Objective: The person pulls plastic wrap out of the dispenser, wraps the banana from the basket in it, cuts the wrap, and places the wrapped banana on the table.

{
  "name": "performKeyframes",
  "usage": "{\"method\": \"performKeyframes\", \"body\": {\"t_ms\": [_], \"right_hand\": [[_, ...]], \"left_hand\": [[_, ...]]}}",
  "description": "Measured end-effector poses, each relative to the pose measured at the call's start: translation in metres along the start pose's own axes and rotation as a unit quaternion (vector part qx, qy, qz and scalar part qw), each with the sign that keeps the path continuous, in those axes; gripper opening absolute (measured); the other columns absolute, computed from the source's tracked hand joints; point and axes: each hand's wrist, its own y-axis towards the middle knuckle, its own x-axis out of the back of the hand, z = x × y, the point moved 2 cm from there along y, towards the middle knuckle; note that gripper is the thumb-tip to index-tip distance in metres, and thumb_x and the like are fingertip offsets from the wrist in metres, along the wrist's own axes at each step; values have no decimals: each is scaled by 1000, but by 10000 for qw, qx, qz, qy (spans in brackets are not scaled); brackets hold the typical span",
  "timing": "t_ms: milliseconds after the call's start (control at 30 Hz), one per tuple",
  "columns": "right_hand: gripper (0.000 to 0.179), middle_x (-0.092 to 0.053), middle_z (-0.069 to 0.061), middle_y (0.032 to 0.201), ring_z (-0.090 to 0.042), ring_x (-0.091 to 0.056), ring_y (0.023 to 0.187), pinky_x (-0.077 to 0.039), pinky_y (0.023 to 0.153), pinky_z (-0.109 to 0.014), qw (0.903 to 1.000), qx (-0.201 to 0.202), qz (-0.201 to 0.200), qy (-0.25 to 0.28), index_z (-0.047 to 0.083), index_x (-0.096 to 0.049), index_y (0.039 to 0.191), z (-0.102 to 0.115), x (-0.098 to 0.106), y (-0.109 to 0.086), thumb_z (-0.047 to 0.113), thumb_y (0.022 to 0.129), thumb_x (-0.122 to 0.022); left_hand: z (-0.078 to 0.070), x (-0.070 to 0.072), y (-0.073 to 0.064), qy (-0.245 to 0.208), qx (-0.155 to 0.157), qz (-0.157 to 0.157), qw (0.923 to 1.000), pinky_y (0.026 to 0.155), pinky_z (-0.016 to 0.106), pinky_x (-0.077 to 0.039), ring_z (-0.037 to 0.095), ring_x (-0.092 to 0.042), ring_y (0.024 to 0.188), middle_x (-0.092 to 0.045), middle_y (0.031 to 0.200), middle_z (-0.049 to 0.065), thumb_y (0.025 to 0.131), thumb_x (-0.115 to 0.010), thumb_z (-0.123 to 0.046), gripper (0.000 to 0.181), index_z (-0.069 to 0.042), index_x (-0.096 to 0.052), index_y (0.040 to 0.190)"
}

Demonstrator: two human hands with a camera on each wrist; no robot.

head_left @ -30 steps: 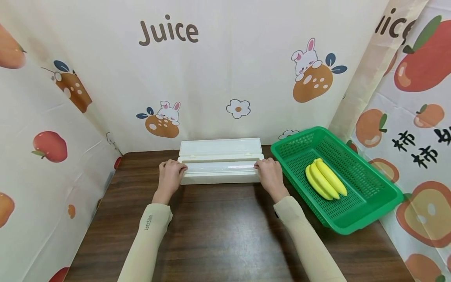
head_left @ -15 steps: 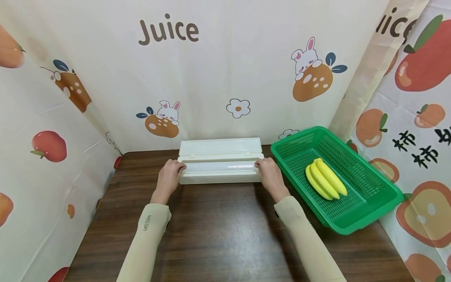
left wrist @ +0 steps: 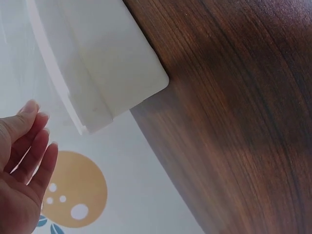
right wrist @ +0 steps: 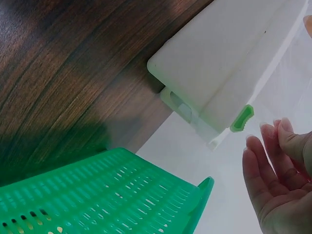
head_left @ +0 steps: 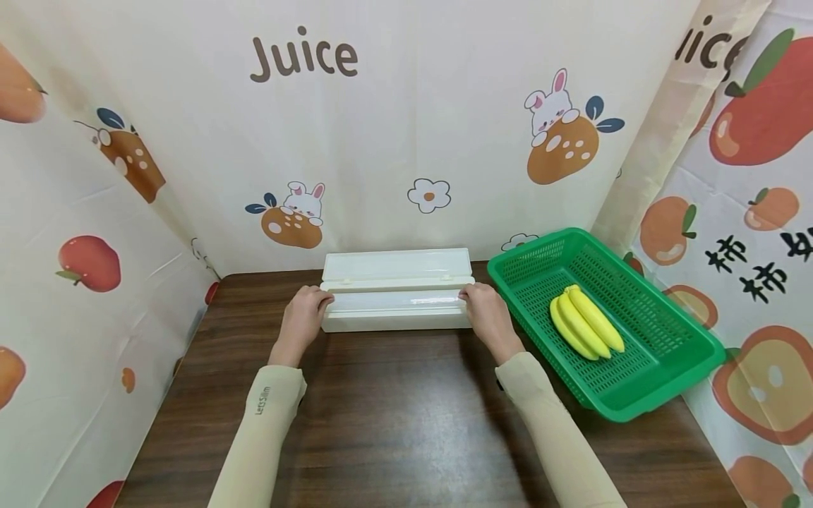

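Observation:
A long white cling film dispenser (head_left: 396, 322) lies at the back of the table, its lid (head_left: 396, 264) tipped back against the wall. Clear, shiny cling film (head_left: 396, 301) stretches across the front part of the box. At the left end my left hand (head_left: 298, 317) pinches the film between thumb and forefinger. My right hand (head_left: 488, 317) pinches it the same way at the right end. In the right wrist view, a green slider (right wrist: 242, 118) sits on the box's edge close to my right fingertips. The film is faint in both wrist views.
To the right of the dispenser, a green plastic basket (head_left: 673, 384) holds a bunch of yellow bananas (head_left: 584, 324). Its rim comes close to my right hand. Printed white cloth (head_left: 381, 141) hangs behind and on both sides of the brown wooden table (head_left: 406, 423).
My left hand has shifted slightly left, and the dispenser's left end shows a little more. My right hand stays almost still. Both keep pinching the cling film.

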Motion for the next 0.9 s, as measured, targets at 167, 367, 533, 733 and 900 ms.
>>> {"method": "performKeyframes", "body": {"t_ms": [167,367,533,733,900], "right_hand": [[11,-70,-18,86,-36,-72,81,-62,71,-46,10000,26,-29,18,-4,-74,96,1,2,0,5,100,-71],[10,-69,-17,87,-34,-73,79,-63,69,-44,9999,91,-26,-68,-3,-74,97,3,3,0,5,101,-70],[8,-69,-17,87,-35,-73,79,-63,68,-44,9999,76,-29,-82,-3,-74,97,4,5,0,4,101,-70],[8,-70,-17,88,-35,-73,79,-63,68,-44,9999,98,-87,-42,-3,-74,97,5,8,0,2,101,-69],[9,-70,-17,88,-35,-72,76,-63,68,-44,9998,147,-165,-7,-2,-73,98,7,11,0,5,102,-69]], "left_hand": [[-3,3,0,23,-118,-115,9999,82,53,-60,38,-68,92,-75,95,20,96,-75,-4,11,6,-79,99],[-5,7,-1,7,-100,-158,9998,81,52,-61,37,-69,93,-76,96,19,97,-74,-6,13,5,-80,101],[-6,9,-1,24,-119,-253,9996,80,53,-61,37,-69,93,-76,95,19,97,-75,-6,13,5,-80,101],[-5,11,-1,40,-102,-320,9994,79,53,-61,37,-69,93,-75,95,19,97,-75,-6,13,5,-80,101],[-5,12,-1,83,-67,-323,9994,79,53,-61,37,-69,94,-75,95,19,96,-76,-6,12,5,-79,101]]}}
